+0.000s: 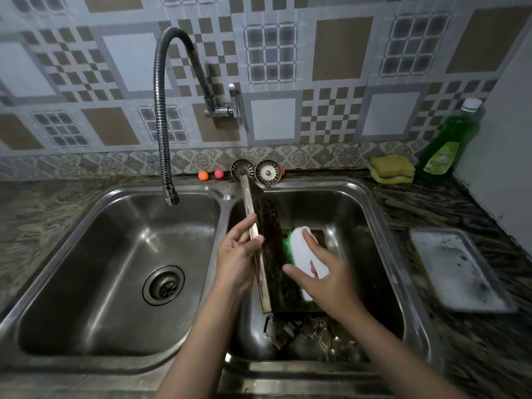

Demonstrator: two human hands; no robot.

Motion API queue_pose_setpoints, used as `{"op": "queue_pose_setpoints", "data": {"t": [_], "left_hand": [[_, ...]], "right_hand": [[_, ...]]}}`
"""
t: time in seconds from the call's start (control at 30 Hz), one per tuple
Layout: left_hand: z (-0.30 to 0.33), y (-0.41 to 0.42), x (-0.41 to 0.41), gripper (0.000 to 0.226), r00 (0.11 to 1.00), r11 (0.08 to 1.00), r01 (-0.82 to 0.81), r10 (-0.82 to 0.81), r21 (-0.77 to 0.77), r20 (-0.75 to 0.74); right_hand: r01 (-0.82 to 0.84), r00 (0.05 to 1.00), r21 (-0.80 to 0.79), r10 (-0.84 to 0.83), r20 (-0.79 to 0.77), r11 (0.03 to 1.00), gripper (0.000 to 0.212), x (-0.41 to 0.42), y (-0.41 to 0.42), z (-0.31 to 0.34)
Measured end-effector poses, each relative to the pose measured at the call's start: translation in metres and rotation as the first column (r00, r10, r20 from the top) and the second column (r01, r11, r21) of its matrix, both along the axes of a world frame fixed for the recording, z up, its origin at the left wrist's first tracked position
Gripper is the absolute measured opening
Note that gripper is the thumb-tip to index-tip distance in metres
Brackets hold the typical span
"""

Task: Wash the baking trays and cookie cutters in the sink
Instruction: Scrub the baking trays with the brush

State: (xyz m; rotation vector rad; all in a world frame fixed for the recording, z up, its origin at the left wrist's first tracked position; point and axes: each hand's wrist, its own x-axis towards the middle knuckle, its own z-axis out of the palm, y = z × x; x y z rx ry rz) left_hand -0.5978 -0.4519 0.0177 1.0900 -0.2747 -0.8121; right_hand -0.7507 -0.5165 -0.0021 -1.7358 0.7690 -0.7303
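A dark baking tray stands tilted on its edge in the right sink basin. My left hand grips its long left rim between thumb and fingers. My right hand holds a white scrubber with a green pad against the tray's inner face. Beneath the tray, at the basin's front, lie several metal cookie cutters, partly hidden by my right forearm. A second tray, covered in soap foam, lies flat on the counter to the right of the sink.
The left basin holds only its drain, under a flexible tap with no water running. Two sink strainers and small coloured balls sit on the back ledge. A yellow sponge and green soap bottle stand back right.
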Motion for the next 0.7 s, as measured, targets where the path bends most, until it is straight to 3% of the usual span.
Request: {"op": "queue_pose_setpoints", "data": {"t": [0.17,0.3,0.47,0.53,0.6,0.7], "left_hand": [[0.009,-0.013,-0.018,0.043,0.999,0.999,-0.016,0.018,0.047,-0.031],[0.022,-0.019,-0.017,0.022,0.992,0.989,0.123,-0.123,0.087,-0.007],[0.043,-0.022,-0.004,0.023,0.918,0.916,0.377,-0.389,0.138,0.075],[0.044,-0.018,0.0,0.022,0.908,0.932,0.29,-0.34,0.218,0.244],[0.04,-0.007,0.006,0.02,0.843,0.959,0.073,-0.207,0.275,0.496],[0.021,0.021,0.02,0.019,0.761,0.945,-0.144,-0.084,0.293,0.643]], "right_hand": [[-0.122,0.985,-0.083,0.11,-0.133,0.989,0.095,0.007,0.016,0.004],[-0.068,0.998,-0.068,0.067,-0.005,0.995,0.088,0.007,0.021,-0.001],[0.143,0.978,-0.031,-0.137,0.158,0.989,0.066,0.003,0.022,-0.003],[0.212,0.958,0.015,-0.211,0.194,0.977,0.059,0.002,0.021,-0.001],[0.211,0.953,0.051,-0.217,0.21,0.976,0.054,0.0,0.021,0.001],[0.194,0.944,0.107,-0.215,0.251,0.975,0.049,-0.003,0.024,0.005]]}}
